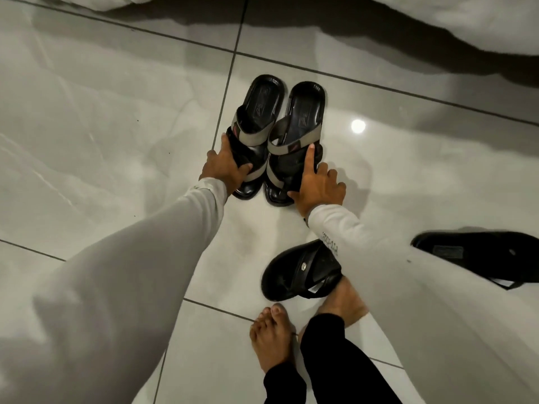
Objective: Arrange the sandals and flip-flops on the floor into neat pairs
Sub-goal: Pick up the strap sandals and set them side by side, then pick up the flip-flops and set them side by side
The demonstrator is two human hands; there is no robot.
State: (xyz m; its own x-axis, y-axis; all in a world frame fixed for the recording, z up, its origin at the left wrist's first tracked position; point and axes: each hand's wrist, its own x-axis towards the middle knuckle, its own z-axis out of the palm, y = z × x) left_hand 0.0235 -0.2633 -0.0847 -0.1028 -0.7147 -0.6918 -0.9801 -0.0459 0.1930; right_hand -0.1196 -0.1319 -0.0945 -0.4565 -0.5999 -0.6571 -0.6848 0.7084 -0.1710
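Note:
Two black sandals with grey crossed straps lie side by side on the pale tiled floor, heels pointing away from me. My left hand [226, 167] grips the toe end of the left sandal [256, 118]. My right hand [316, 182] rests on the right sandal [300, 118], forefinger stretched along its strap and thumb at its toe. Nearer me lies a black sandal with a metal stud [294, 272], partly under my right sleeve. A black flip-flop [478, 255] lies at the right edge, half hidden by that sleeve.
My bare feet [271, 336] stand on the tiles just below the studded sandal. White bedding [437, 18] hangs along the top of the view and casts a dark shadow on the floor. Glossy tiles stretch away to the left.

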